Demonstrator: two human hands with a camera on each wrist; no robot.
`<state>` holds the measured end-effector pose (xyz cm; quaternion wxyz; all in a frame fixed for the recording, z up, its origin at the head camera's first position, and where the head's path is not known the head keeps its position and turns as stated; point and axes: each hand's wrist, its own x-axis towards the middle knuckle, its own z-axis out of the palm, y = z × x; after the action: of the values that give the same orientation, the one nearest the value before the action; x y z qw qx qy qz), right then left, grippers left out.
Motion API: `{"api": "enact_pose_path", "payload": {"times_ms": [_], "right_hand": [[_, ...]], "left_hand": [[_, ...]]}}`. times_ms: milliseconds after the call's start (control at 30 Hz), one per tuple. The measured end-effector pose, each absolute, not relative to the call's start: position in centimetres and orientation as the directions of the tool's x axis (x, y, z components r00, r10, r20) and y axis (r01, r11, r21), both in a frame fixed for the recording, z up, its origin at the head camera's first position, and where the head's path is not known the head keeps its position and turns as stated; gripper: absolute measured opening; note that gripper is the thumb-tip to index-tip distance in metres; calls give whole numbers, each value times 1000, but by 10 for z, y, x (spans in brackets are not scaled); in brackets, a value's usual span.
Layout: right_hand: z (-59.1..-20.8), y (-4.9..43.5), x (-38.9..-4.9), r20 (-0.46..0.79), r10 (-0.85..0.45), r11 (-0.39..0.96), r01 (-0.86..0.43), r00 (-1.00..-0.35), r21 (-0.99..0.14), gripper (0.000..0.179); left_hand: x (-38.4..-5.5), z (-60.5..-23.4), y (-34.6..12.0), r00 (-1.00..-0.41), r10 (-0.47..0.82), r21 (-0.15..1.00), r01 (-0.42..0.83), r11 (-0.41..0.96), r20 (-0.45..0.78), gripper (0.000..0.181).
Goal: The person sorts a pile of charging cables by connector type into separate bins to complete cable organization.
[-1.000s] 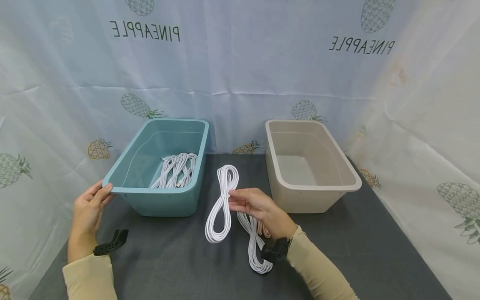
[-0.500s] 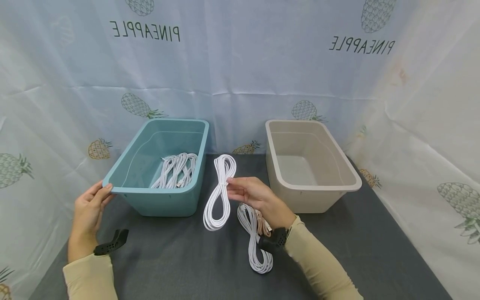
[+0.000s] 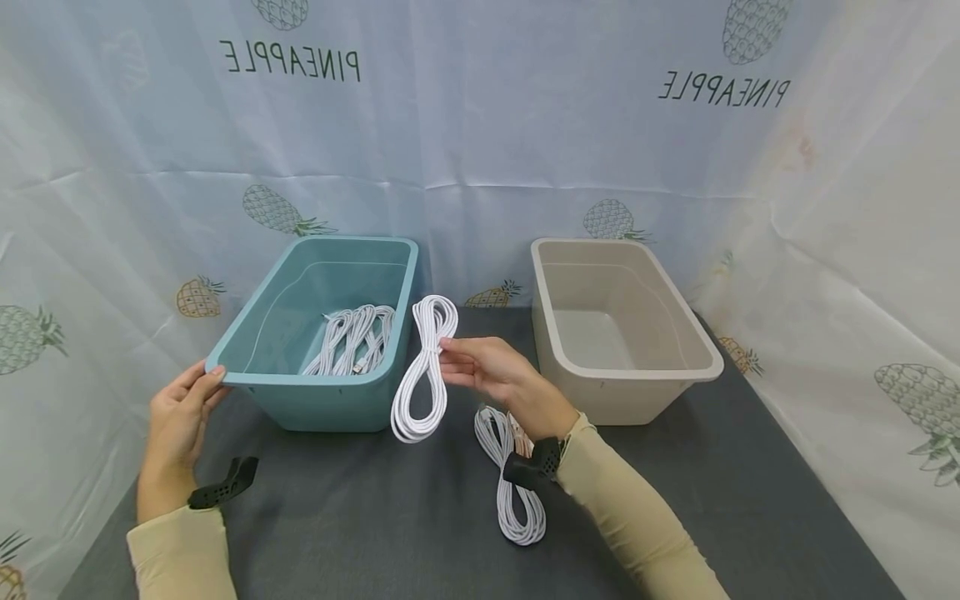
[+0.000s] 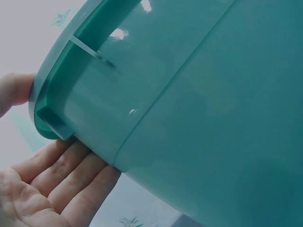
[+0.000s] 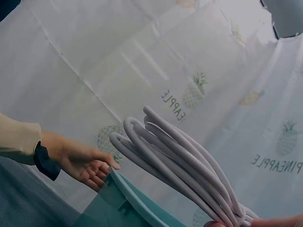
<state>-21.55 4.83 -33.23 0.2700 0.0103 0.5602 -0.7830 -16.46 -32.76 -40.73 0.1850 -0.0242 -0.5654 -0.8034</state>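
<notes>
White cable (image 3: 429,360), wound into a long looped bundle and gathered at its waist, hangs in the air just right of the blue bin (image 3: 322,408), outside its wall. The work looks partway along. Inside the blue bin, toward its right side, lies a cluster of white cables (image 3: 350,337); they overlap, so their number cannot be told. Left to deal with, it seems, are the bundle in the air and what lies on the table (image 3: 322,533), nearer the person and to the right of the blue bin: a second white bundle (image 3: 504,504) and, against it, a tan cable (image 3: 521,435), partly hidden by the right hand's wrist strap (image 3: 534,465). The beige bin (image 3: 622,400), well apart to the right of the blue bin, shows a bare floor.

The right hand (image 3: 498,371) is closed in a pinch, thumb and fingers on the bundle's waist, with both loops free. The left hand (image 3: 180,408) holds the blue bin's near left corner, thumb at the rim and fingers underneath; the left wrist view shows those fingers nearly straight against the outer wall.
</notes>
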Motion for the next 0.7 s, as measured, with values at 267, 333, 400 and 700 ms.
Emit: {"api": "enact_pose_path", "payload": {"times_ms": [267, 333, 400, 700], "right_hand": [[-321, 30, -223, -322, -397, -213, 428, -859, -878, 18], [-320, 25, -225, -328, -392, -211, 431, -860, -878, 15], [-319, 21, -227, -335, -387, -214, 437, -859, -874, 13], [-315, 0, -242, -359, -352, -271, 461, -865, -845, 16]], "left_hand": [[-165, -408, -328, -930, -264, 896, 330, -296, 256, 28], [-164, -408, -327, -929, -261, 893, 337, -299, 264, 28], [-164, -408, -326, -927, -260, 891, 342, -299, 269, 28], [-164, -408, -327, -929, -273, 895, 331, -300, 252, 30]]}}
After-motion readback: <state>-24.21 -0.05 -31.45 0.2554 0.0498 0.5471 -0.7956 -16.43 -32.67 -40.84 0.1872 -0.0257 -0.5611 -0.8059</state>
